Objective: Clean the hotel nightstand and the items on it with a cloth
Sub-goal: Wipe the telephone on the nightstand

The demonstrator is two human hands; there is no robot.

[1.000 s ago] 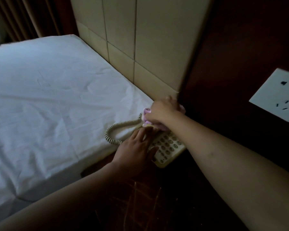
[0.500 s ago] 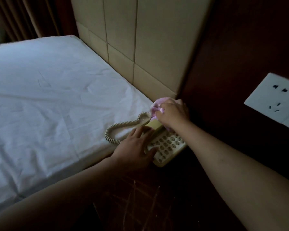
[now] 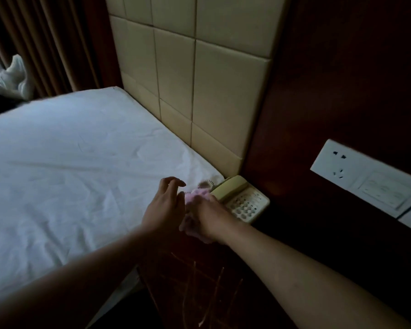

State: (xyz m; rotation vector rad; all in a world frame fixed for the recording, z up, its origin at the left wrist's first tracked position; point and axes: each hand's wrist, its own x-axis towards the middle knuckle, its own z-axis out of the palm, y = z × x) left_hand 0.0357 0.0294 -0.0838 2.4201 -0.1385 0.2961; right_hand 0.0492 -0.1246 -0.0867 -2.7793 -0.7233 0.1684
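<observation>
The right hand [image 3: 205, 216] grips the pink cloth [image 3: 197, 194] beside the phone [image 3: 243, 199] on the counter [image 3: 199, 281]. The left hand [image 3: 163, 207] hovers, fingers [image 3: 173, 184] loosely curled, holding nothing.

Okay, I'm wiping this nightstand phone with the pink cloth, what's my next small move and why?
Probably steady the telephone with your left hand, which hovers with fingers spread and grips nothing, then wipe toward the keypad. Your right hand holds the cloth beside the handset's near end.

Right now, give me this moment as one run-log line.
right hand: holds pink cloth beside phone | left hand: open, lifted | handset: cradled
</observation>
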